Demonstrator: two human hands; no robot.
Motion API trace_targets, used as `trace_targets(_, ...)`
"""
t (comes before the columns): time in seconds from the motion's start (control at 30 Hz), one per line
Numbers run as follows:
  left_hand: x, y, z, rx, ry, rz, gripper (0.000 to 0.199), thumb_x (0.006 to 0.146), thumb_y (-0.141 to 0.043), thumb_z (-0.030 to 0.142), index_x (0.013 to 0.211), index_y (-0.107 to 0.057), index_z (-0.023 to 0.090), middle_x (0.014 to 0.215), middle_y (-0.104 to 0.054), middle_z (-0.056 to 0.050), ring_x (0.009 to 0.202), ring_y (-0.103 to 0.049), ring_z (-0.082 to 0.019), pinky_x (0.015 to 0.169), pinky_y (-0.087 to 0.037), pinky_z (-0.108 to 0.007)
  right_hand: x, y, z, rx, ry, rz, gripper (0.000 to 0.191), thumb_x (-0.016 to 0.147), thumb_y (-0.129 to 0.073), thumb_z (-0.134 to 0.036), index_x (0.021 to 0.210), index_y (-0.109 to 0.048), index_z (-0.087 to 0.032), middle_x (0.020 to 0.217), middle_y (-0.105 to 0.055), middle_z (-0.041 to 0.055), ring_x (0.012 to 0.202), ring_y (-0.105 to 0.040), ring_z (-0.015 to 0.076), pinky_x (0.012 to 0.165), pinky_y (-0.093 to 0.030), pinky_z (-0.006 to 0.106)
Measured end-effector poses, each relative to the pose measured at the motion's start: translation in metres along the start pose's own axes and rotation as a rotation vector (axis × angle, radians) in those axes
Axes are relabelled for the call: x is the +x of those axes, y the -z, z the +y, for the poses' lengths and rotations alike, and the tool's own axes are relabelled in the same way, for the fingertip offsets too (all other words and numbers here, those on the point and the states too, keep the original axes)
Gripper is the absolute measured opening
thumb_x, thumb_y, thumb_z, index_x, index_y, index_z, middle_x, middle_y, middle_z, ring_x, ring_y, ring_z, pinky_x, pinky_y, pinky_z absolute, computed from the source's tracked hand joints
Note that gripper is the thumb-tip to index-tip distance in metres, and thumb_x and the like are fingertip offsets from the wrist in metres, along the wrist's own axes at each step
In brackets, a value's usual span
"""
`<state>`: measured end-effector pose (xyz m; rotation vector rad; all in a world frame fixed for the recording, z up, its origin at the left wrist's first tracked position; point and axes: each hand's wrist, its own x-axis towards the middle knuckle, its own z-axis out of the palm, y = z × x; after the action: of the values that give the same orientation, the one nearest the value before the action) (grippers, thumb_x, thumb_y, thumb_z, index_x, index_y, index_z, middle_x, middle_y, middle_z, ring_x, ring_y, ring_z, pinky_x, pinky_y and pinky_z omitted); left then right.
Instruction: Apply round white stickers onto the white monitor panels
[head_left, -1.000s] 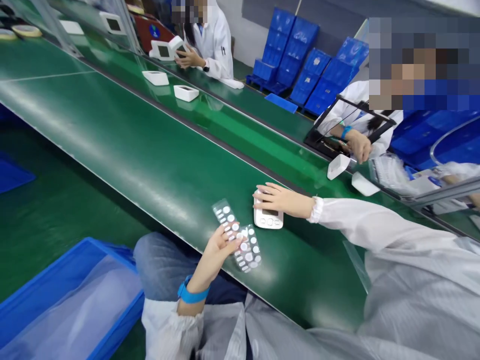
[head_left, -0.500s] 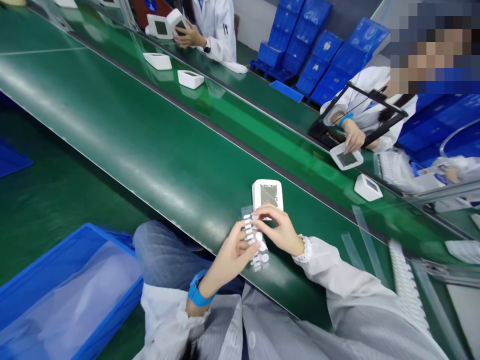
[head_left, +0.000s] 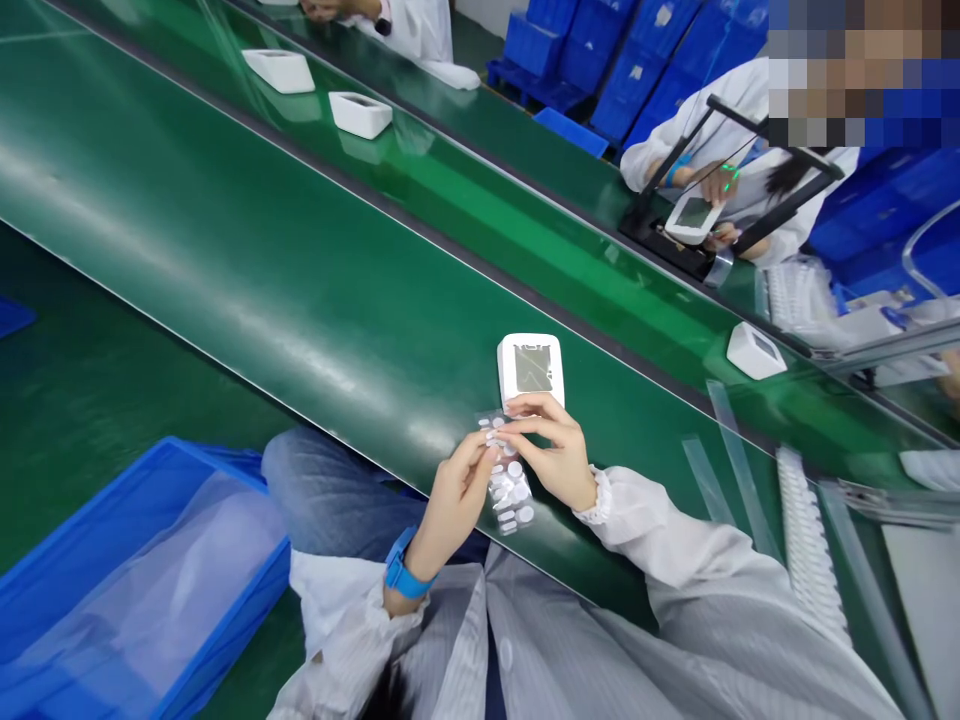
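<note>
A clear sheet of white stickers (head_left: 513, 492), some round and some oblong, lies under my hands on the green work surface. My left hand (head_left: 459, 497) comes in from the lower left, thumb and fingers pinched over the sheet's upper part. From the right my right hand (head_left: 556, 452) meets it, thumb and forefinger closed. Between the two sets of fingertips shows a small white sticker (head_left: 492, 437); which hand grips it more firmly is hard to see. Just beyond stands a white device with a grey screen (head_left: 532, 368), its lower edge partly behind my right fingers.
White devices (head_left: 361, 115) sit on the green conveyor belt (head_left: 465, 225) beyond a dark rail. Across it a co-worker's hand (head_left: 721, 184) holds another device at a black frame. Clear strips (head_left: 709, 482) and a white ribbed stack (head_left: 810, 545) lie right; a blue bin (head_left: 97, 500) stands left.
My left thumb has moved up off the sheet's middle, and my fingertips now meet around a small white sticker. The co-worker's device has moved into the black frame. The view has shifted slightly.
</note>
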<state>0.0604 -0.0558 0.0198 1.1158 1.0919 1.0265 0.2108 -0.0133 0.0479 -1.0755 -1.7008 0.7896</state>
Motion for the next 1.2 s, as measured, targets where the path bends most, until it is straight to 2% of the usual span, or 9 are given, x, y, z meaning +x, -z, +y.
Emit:
trace_targets(0.13, 0.001, 0.0, -0.001, -0.02, -0.005, 0.006, 0.03, 0.096, -0.052, 0.035, 0.117, -0.064, 0.017, 0.108, -0.068, -0.007, 0.094, -0.065, -0.018, 0.081, -0.05, -0.024, 0.0, -0.001, 0.001, 0.011, -0.002, -0.017, 0.01, 0.089, -0.066, -0.021, 0.088, -0.074, -0.026, 0.103, -0.064, 0.0059, 0.095, -0.064, 0.0195, 0.086, -0.056, 0.039)
trace_targets(0.33, 0.003, 0.002, 0.003, -0.037, 0.025, 0.043, 0.028, 0.092, -0.059, 0.037, 0.106, -0.07, 0.016, 0.101, -0.069, -0.007, 0.089, -0.065, -0.019, 0.079, -0.052, -0.026, 0.0, -0.002, 0.002, 0.063, -0.036, -0.048, 0.011, 0.088, -0.067, -0.016, 0.089, -0.073, -0.025, 0.108, -0.065, 0.0049, 0.095, -0.064, 0.0177, 0.088, -0.055, 0.038)
trace_targets(0.47, 0.006, 0.005, 0.005, -0.111, 0.068, 0.024, 0.028, 0.088, -0.064, 0.039, 0.099, -0.07, 0.015, 0.097, -0.07, -0.007, 0.087, -0.065, -0.019, 0.078, -0.053, -0.026, -0.001, -0.003, 0.002, 0.044, -0.042, -0.038, 0.01, 0.089, -0.066, -0.019, 0.088, -0.074, -0.025, 0.11, -0.065, 0.0051, 0.095, -0.064, 0.0182, 0.086, -0.055, 0.039)
trace_targets(0.67, 0.008, 0.013, -0.004, -0.249, 0.101, -0.002, 0.023, 0.082, -0.072, 0.034, 0.094, -0.073, 0.014, 0.094, -0.072, -0.007, 0.087, -0.068, -0.02, 0.079, -0.055, -0.027, -0.002, -0.003, 0.003, 0.053, -0.035, -0.074, 0.011, 0.089, -0.065, -0.016, 0.089, -0.073, -0.023, 0.109, -0.065, 0.006, 0.093, -0.063, 0.0168, 0.085, -0.055, 0.037)
trace_targets(0.8, 0.009, 0.013, -0.005, -0.139, 0.042, 0.035, 0.025, 0.082, -0.071, 0.032, 0.098, -0.075, 0.012, 0.095, -0.073, -0.009, 0.085, -0.069, -0.021, 0.079, -0.058, -0.03, 0.001, 0.0, 0.003, 0.034, -0.039, -0.11, 0.008, 0.089, -0.065, -0.015, 0.088, -0.071, -0.019, 0.105, -0.064, 0.0069, 0.096, -0.062, 0.0167, 0.087, -0.054, 0.035)
trace_targets(0.97, 0.009, 0.008, -0.003, 0.021, -0.072, 0.057, 0.022, 0.088, -0.064, 0.027, 0.103, -0.075, 0.014, 0.101, -0.073, -0.007, 0.086, -0.07, -0.018, 0.078, -0.057, -0.024, 0.005, 0.001, 0.006, 0.015, -0.071, -0.132, 0.004, 0.088, -0.067, -0.015, 0.085, -0.068, -0.018, 0.104, -0.063, 0.0067, 0.098, -0.062, 0.0166, 0.088, -0.053, 0.034)
trace_targets(1.1, 0.009, 0.007, -0.006, 0.119, -0.078, 0.058, 0.024, 0.092, -0.06, 0.026, 0.109, -0.073, 0.015, 0.106, -0.073, -0.006, 0.091, -0.071, -0.017, 0.08, -0.057, -0.021, -0.005, -0.002, 0.008, -0.193, 0.073, -0.087, 0.007, 0.09, -0.062, -0.012, 0.091, -0.065, -0.018, 0.115, -0.058, 0.0101, 0.111, -0.056, 0.021, 0.095, -0.049, 0.041)
trace_targets(1.2, 0.01, 0.011, -0.01, 0.224, -0.084, 0.097, 0.028, 0.094, -0.057, 0.025, 0.117, -0.069, 0.016, 0.112, -0.071, -0.005, 0.096, -0.07, -0.016, 0.085, -0.056, -0.021, -0.018, -0.003, 0.004, -0.354, 0.231, -0.147, 0.011, 0.089, -0.061, -0.009, 0.096, -0.063, -0.018, 0.12, -0.057, 0.011, 0.123, -0.046, 0.026, 0.103, -0.043, 0.048)
